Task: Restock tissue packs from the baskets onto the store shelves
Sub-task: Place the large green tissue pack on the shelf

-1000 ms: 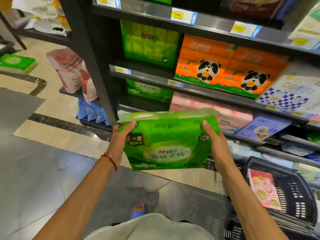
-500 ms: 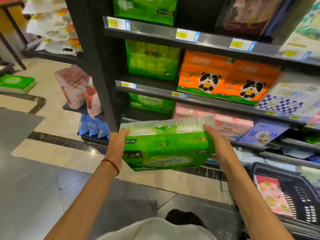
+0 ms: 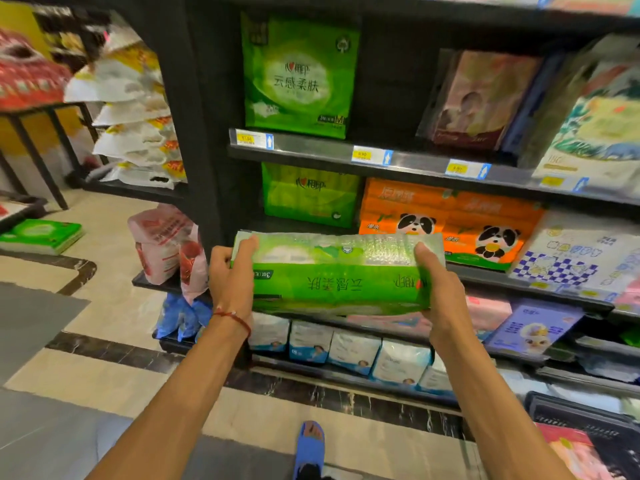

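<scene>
I hold a green tissue pack (image 3: 332, 275) flat in front of the dark store shelves (image 3: 311, 155), its print upside down to me. My left hand (image 3: 232, 275) grips its left end and my right hand (image 3: 438, 289) grips its right end, thumbs on top. The pack is level with the shelf that carries a matching green pack (image 3: 308, 195) and orange panda packs (image 3: 446, 223). Another green pack (image 3: 298, 74) stands one shelf higher. A black basket (image 3: 585, 431) with a pink pack (image 3: 575, 452) sits low on the right.
White and blue packs (image 3: 349, 351) line the bottom shelf. Pink bags (image 3: 166, 244) and blue bags (image 3: 180, 320) hang off the shelf end at left. A green pack (image 3: 41, 233) lies on the floor far left. My blue sandal (image 3: 310, 445) stands on the tiled floor.
I have raised the green pack and tipped it flat, closer to the shelves. The view has lifted, showing higher shelves and less of the basket.
</scene>
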